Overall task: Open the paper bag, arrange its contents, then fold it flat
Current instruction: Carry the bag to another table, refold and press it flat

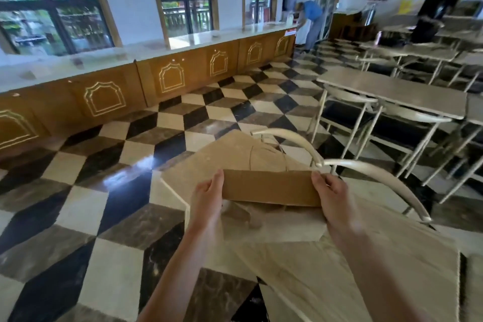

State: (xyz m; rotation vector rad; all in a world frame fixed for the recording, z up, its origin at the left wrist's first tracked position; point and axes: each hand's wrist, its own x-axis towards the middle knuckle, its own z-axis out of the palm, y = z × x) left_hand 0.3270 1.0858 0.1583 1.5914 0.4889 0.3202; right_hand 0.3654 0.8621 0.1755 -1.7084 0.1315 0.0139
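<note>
Two bare hands hold one brown paper bag (271, 187) over a pale table (352, 269), one hand at each short end. Left hand (207, 197) sits at the bag's left edge, fingers curled round it, thumb on the near face — a grip, likely to keep that side taut. Bag itself looks flattened into a long strip, raised just off the tabletop and tilted toward the camera; can't tell if anything is inside. Below it lie blurred tan shapes (241, 213), maybe contents, too smeared to name. Right hand (330, 197) mirrors the left, fingers closed on the right edge, thumb up top. Holding both ends probably squares the folds before pressing flat, so the task reads as late stage. Right of the hands, curved chair backs (379, 172) stand against the table's far edge.
</note>
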